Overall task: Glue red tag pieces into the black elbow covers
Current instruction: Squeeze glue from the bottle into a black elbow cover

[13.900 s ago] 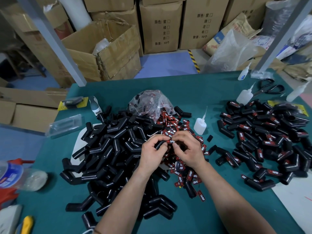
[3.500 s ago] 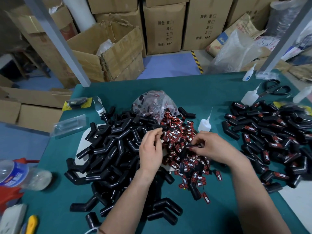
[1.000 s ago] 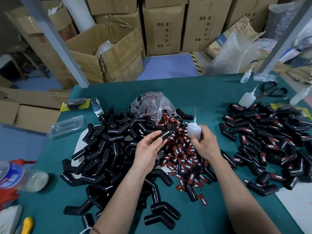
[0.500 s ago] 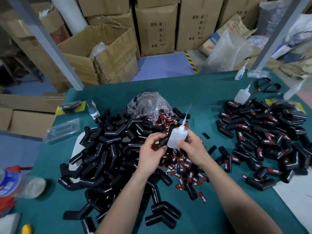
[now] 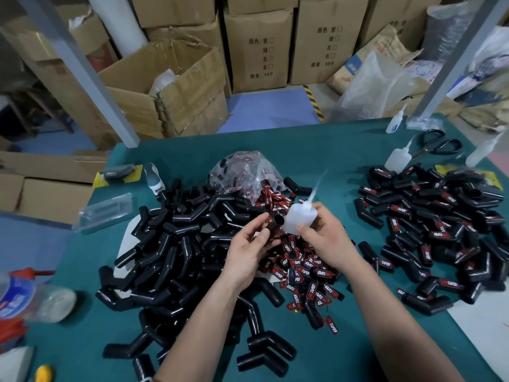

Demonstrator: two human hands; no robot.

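My left hand (image 5: 249, 248) holds a black elbow cover (image 5: 275, 226) over the middle of the green table (image 5: 192, 150), its open end facing up. My right hand (image 5: 323, 238) grips a white glue bottle (image 5: 300, 217) right beside that cover, the thin nozzle pointing up and to the right. A heap of bare black elbow covers (image 5: 170, 249) lies to the left. Loose red tag pieces (image 5: 305, 267) are scattered under my hands. On the right lies a heap of covers with red tags on them (image 5: 438, 227).
A clear bag of tags (image 5: 245, 172) sits behind my hands. More glue bottles (image 5: 396, 159) and black scissors (image 5: 438, 144) lie at the far right. A water bottle (image 5: 30, 299) lies at the left edge. Cardboard boxes (image 5: 170, 86) stand beyond the table.
My right hand lifted the glue bottle from the table and brought it next to the cover in my left hand. In the last half second the bottle tilted slightly.
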